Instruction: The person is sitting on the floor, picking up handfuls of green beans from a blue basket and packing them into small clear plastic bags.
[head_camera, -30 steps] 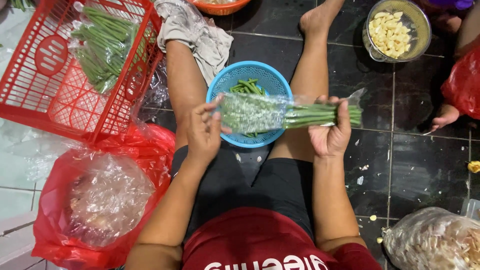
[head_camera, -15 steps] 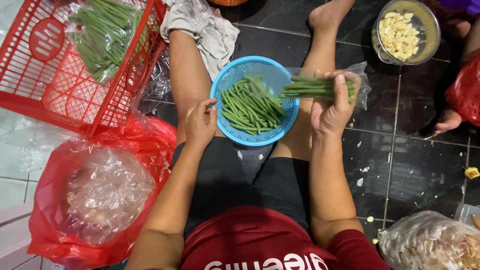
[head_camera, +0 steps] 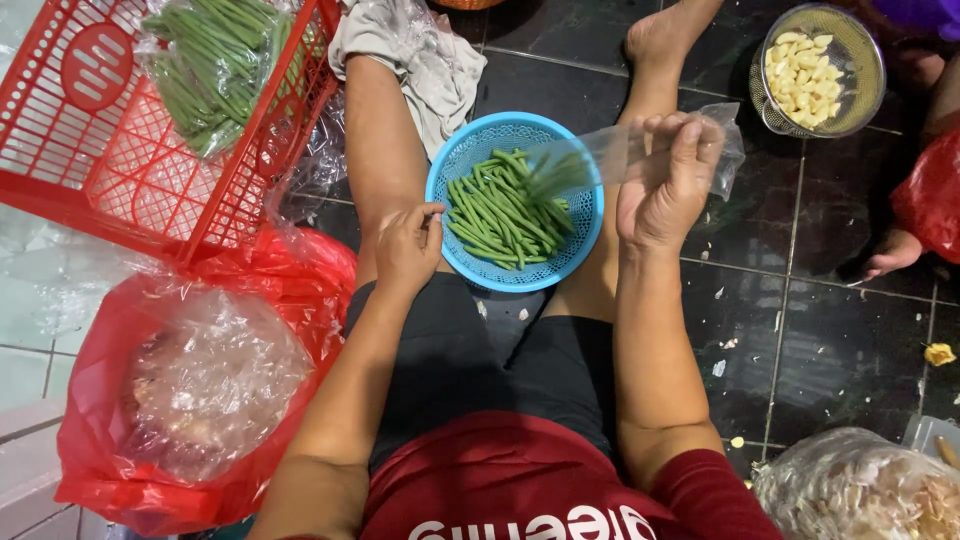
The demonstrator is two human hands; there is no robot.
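Observation:
I sit on a dark tiled floor with a round blue basket [head_camera: 455, 170] between my legs; it holds a pile of green beans [head_camera: 500, 215]. My right hand [head_camera: 665, 185] grips a clear plastic bag [head_camera: 640, 148], tipped with its mouth toward the basket, and a blurred bunch of beans is sliding out of it. My left hand [head_camera: 408, 245] rests at the basket's near left rim, fingers loosely curled on the edge.
A red plastic crate [head_camera: 110, 160] at upper left holds a bagged bundle of green beans [head_camera: 215, 65]. A red bag [head_camera: 190, 390] with clear plastic lies at left. A grey cloth [head_camera: 420, 55], a metal strainer of peeled garlic [head_camera: 815, 70] and another person's foot [head_camera: 895, 255] lie beyond.
The bag of beans, held in both hands over the basket, has been tipped; most beans now lie in the basket. My left hand let go and dropped to the rim.

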